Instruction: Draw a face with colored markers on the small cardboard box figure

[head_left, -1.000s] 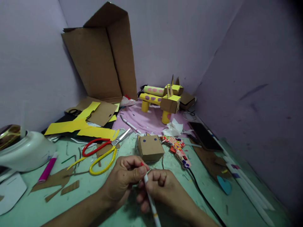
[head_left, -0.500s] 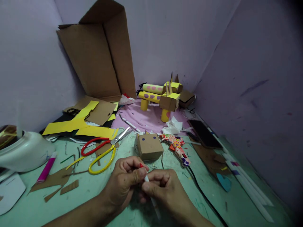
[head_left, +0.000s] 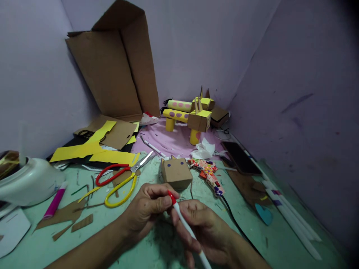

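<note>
My right hand (head_left: 200, 228) is closed around a slim white marker pen (head_left: 188, 228) with a red pointed end. The pen slants from its upper left red end down toward the bottom edge. At the red end, my left hand (head_left: 148, 207) is closed, its thumb and index finger pinching there. Just beyond my fingers sits a small cardboard box (head_left: 177, 174) with two dark dots on top and small pointed pieces at its far edge. Red-and-yellow-handled scissors (head_left: 123, 181) lie left of the box. A flower-patterned glue gun (head_left: 209, 173) lies to its right.
Yellow-bodied cardboard animals (head_left: 179, 115) stand at the back on pink cloth. A large cardboard box (head_left: 117, 71) leans against the wall. Left are a white pot (head_left: 42, 183), a magenta marker (head_left: 55, 201) and cardboard scraps (head_left: 61, 216). Right are a phone (head_left: 241, 157) and white rolled tubes (head_left: 294, 224).
The pen has come up into fuller view, its red end now plainly showing. My right hand has turned and shifted slightly right and down, while my left hand has barely moved.
</note>
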A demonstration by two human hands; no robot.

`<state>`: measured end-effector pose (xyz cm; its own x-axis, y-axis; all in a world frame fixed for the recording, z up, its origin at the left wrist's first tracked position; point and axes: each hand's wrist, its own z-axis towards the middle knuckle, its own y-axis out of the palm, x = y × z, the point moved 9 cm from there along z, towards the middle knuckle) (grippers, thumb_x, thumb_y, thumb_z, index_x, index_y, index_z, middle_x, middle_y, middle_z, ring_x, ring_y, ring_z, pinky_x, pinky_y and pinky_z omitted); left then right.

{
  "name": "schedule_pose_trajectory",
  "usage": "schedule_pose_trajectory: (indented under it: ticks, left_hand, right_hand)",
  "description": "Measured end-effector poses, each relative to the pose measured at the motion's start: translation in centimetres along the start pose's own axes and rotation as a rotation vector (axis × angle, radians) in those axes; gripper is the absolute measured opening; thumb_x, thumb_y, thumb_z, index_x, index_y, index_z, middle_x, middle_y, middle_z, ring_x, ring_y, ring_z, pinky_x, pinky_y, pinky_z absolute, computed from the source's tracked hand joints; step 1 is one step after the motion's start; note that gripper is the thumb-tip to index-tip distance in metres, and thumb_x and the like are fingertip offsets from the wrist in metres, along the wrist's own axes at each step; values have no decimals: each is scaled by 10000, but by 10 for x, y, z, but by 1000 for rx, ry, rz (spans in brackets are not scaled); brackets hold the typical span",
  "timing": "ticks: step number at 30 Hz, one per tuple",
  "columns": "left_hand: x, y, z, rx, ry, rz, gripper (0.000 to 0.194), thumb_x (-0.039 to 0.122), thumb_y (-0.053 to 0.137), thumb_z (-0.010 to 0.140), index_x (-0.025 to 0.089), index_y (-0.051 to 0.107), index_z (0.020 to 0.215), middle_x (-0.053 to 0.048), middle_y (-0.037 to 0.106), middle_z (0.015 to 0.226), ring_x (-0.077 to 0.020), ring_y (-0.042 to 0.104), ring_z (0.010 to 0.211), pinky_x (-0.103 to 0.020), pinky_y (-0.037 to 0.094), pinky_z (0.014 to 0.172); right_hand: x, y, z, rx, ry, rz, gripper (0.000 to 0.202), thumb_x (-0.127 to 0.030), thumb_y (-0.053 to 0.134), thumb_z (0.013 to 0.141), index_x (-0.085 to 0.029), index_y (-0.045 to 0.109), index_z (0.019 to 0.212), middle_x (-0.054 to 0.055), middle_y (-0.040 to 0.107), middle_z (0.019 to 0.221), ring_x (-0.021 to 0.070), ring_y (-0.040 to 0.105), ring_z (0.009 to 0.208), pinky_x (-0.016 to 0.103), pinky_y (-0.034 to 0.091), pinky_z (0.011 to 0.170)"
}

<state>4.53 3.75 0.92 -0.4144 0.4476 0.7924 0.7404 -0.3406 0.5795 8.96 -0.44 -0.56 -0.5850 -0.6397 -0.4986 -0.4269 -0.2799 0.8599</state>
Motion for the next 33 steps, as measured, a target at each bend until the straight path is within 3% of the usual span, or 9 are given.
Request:
schedule_pose_trajectory:
  ticks: [5, 9, 14, 21, 25, 27, 29, 31, 33]
  left_hand:
    - [16, -3, -2, 60, 182, 127, 297, 371, 952, 555, 154, 758, 617, -3, 610, 643, -84, 522, 584, -172, 391, 550]
    - [8, -2, -6, 69, 161, 77, 314, 386, 940, 579, 163, 727, 639, 7, 591, 645, -88, 513, 576, -180, 397, 548]
    - [7, -1, -9, 67, 191, 100, 343, 409, 926, 616, 156, 699, 665, 11, 583, 642, -83, 512, 568, -173, 399, 541]
    - [8, -6, -11, 111, 247, 213, 376, 481, 866, 688, 168, 659, 689, 29, 552, 645, -75, 465, 523, -184, 383, 504]
    - [14, -11, -13, 186, 295, 311, 421, 541, 855, 674, 168, 659, 670, 25, 536, 634, -95, 462, 569, -184, 376, 516]
    - [19, -11, -13, 195, 306, 339, 419, 547, 853, 673, 168, 675, 670, 16, 550, 641, -103, 471, 594, -186, 383, 539]
    - [21, -7, -10, 147, 265, 315, 395, 524, 867, 663, 171, 690, 665, 8, 565, 646, -107, 483, 600, -191, 386, 553]
    - [19, -1, -7, 73, 196, 253, 376, 498, 889, 638, 172, 702, 652, 2, 576, 655, -106, 486, 594, -194, 380, 552]
    - [17, 0, -4, 43, 146, 197, 366, 476, 909, 610, 170, 711, 642, -1, 578, 664, -103, 483, 598, -194, 370, 557]
  right_hand:
    - [8, -3, -3, -4, 108, 50, 391, -403, 872, 718, -66, 693, 802, 2, 673, 534, 48, 522, 341, 199, 592, 429]
    - [8, -15, -3, 75, 91, 1, 382, -385, 897, 676, -59, 730, 783, 64, 748, 637, 99, 665, 452, 193, 589, 459]
    - [7, -24, -3, 161, 31, -73, 380, -402, 914, 627, -80, 760, 758, 70, 747, 635, 110, 671, 471, 192, 552, 465]
    - [-18, -20, -10, 371, -193, -466, 423, -521, 866, 638, -110, 788, 699, 48, 691, 596, 106, 611, 512, 234, 478, 546]
    - [-42, -13, -22, 574, -382, -789, 282, -422, 821, 693, -140, 808, 690, 38, 693, 598, 117, 569, 577, 234, 430, 572]
    - [-45, -15, -26, 624, -403, -803, 257, -397, 841, 667, -145, 802, 701, 36, 709, 619, 117, 585, 598, 222, 437, 579]
    - [-33, -18, -18, 516, -273, -625, 367, -483, 856, 640, -138, 787, 746, 26, 702, 597, 102, 584, 525, 205, 450, 522]
    - [-11, -13, -9, 301, -67, -352, 512, -606, 825, 634, -133, 769, 821, 15, 694, 579, 81, 541, 411, 207, 481, 449]
    - [4, -3, -7, 129, 78, -171, 555, -623, 816, 643, -124, 757, 878, 24, 718, 615, 67, 530, 366, 223, 528, 433]
